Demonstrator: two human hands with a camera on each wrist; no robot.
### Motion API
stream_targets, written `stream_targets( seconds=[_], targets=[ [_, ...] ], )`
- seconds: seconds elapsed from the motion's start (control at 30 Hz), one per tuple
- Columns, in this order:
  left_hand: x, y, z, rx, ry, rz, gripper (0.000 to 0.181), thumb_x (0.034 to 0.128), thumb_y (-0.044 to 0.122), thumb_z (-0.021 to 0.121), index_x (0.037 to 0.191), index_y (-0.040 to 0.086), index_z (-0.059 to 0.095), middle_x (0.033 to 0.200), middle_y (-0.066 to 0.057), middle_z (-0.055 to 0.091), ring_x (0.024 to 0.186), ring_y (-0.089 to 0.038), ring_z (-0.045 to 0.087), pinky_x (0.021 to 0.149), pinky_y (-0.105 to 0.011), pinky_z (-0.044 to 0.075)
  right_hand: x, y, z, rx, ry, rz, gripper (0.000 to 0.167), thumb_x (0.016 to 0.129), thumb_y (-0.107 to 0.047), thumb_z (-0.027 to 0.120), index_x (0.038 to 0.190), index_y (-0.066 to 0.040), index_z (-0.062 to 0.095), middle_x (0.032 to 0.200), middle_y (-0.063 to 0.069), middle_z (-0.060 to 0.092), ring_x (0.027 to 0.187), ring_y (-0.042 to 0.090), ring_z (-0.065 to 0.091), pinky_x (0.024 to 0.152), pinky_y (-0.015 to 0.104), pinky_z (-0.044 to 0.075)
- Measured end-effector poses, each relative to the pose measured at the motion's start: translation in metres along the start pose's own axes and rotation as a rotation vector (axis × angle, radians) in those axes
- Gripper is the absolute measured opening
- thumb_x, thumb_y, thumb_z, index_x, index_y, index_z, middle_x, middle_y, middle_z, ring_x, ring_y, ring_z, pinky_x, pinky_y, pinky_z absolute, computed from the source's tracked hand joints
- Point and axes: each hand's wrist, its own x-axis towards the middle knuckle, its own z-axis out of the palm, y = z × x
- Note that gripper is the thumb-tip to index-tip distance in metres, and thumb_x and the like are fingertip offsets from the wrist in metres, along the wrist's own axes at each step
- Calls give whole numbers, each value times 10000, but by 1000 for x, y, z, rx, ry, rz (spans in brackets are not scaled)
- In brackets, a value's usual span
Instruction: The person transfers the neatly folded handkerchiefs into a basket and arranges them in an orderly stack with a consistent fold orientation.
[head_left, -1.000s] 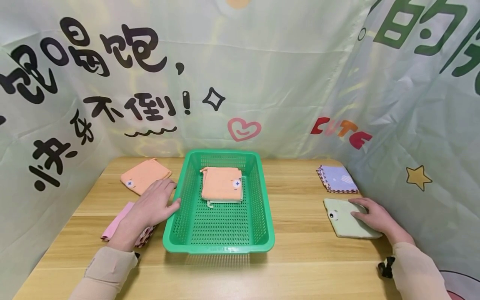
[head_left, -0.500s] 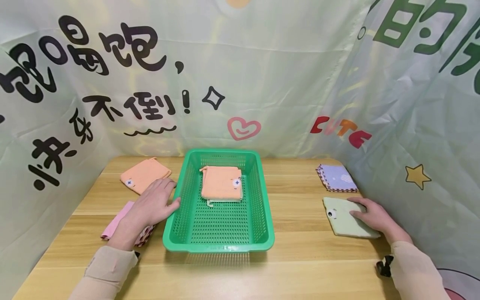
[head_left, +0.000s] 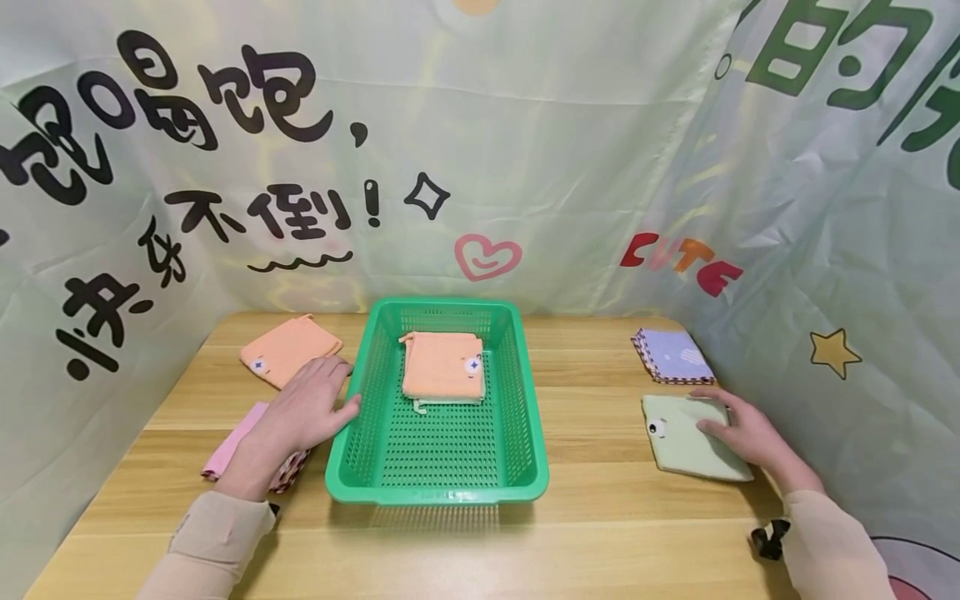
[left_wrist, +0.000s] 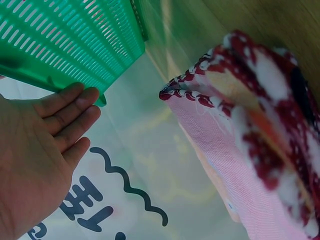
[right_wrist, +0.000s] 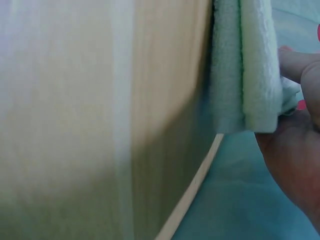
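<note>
right hand: at the right of the table point(head_left: 600, 533), the right hand point(head_left: 750, 429) pinches the right part of the green towel point(head_left: 686, 446).
green towel: folded, with a cartoon eye near its left edge; over the last half second it has shifted slightly left along with the hand. judging by this, the grip has taken and the towel is being moved; whether it is fully off the table, i cannot tell.
purple towel: the purple towel point(head_left: 673, 357), checked at the edge, lies just beyond the green one.
left hand: the left hand point(head_left: 311, 404), fingers straight, touches the left rim of the basket point(head_left: 438, 497); it has not moved, seemingly steadying it.
basket: green, centre; inside, toward the far end, sits a stacked peach towel point(head_left: 442, 367) over a pale green layer point(head_left: 453, 405).
left side: a loose peach towel point(head_left: 288, 346) lies far left, a pink towel point(head_left: 236, 442) nearer, partly behind the left arm.
</note>
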Motion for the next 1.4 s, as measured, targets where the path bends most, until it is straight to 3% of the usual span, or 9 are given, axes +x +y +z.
stream_targets(
  seconds=[0.2, 0.6, 0.8, 0.93, 1.0, 1.1, 1.2, 1.27, 1.4],
  targets=[
    [0, 0, 0, 1, -1, 0, 487, 973, 315, 560, 1278, -63, 603, 1252, -184, 611, 1226, -392, 541, 1093, -554, 414, -3, -4, 1, 8, -10, 5, 341, 1030, -211, 658, 1310, -17, 657, 1390, 331, 567, 1316, 582, 446, 1012, 735, 366],
    [-1, 0, 1, 5, 1, 2, 475, 977, 316, 557, 1274, -52, 604, 1255, -180, 609, 1221, -390, 543, 1093, -557, 415, -3, -27, 2, 55, -16, 66, 442, 1040, -330, 641, 1372, -38, 645, 1452, 321, 534, 1358, 570, 419, 1020, 739, 363],
    [-2, 0, 1, 2, 3, 3, 471, 974, 312, 560, 1267, -54, 603, 1249, -178, 609, 1217, -387, 542, 1089, -555, 418, -2, -43, 1, 64, 37, 29, 433, 1048, -354, 621, 1376, -73, 644, 1454, 251, 559, 1291, 438, 481, 939, 594, 427],
    [-2, 1, 1, 2, 4, 5, 475, 972, 311, 560, 1268, -57, 603, 1247, -178, 609, 1214, -386, 543, 1083, -554, 422, -1, -53, 2, 74, 85, -22, 393, 1047, -326, 629, 1350, -78, 664, 1417, 229, 595, 1312, 442, 483, 958, 576, 438],
    [-1, 1, 1, 1, 6, 6, 476, 972, 310, 561, 1269, -59, 603, 1246, -179, 609, 1213, -387, 544, 1081, -554, 423, 0, -59, 2, 70, 106, -44, 369, 1041, -315, 641, 1339, -102, 678, 1398, 202, 616, 1305, 380, 504, 971, 475, 458],
    [-1, 1, 1, -1, 7, 7, 481, 972, 311, 562, 1273, -63, 601, 1249, -184, 609, 1216, -389, 543, 1083, -555, 421, 2, -67, 1, 69, 137, -68, 347, 1033, -310, 656, 1330, -134, 690, 1383, 163, 635, 1242, 114, 525, 886, 253, 433],
    [-1, 1, 1, -4, 8, 9, 487, 974, 314, 564, 1278, -64, 600, 1253, -185, 608, 1221, -389, 540, 1089, -554, 417, 5, -74, 2, 84, 167, -86, 336, 1024, -310, 672, 1317, -149, 701, 1355, 136, 650, 1136, -92, 461, 816, 154, 383],
    [-1, 0, 1, -6, 11, 11, 487, 974, 315, 565, 1278, -63, 600, 1253, -184, 609, 1221, -389, 540, 1090, -552, 416, 8, -79, 3, 96, 186, -99, 328, 1020, -305, 679, 1307, -150, 706, 1330, 104, 661, 1123, -132, 442, 818, 136, 380],
    [0, 0, 1, -3, 18, 18, 480, 969, 313, 568, 1267, -61, 604, 1241, -181, 612, 1205, -387, 547, 1086, -552, 418, 14, -88, 5, 118, 219, -132, 316, 1013, -275, 691, 1298, -140, 711, 1271, -24, 669, 1080, -86, 477, 796, 135, 386]
  ],
)
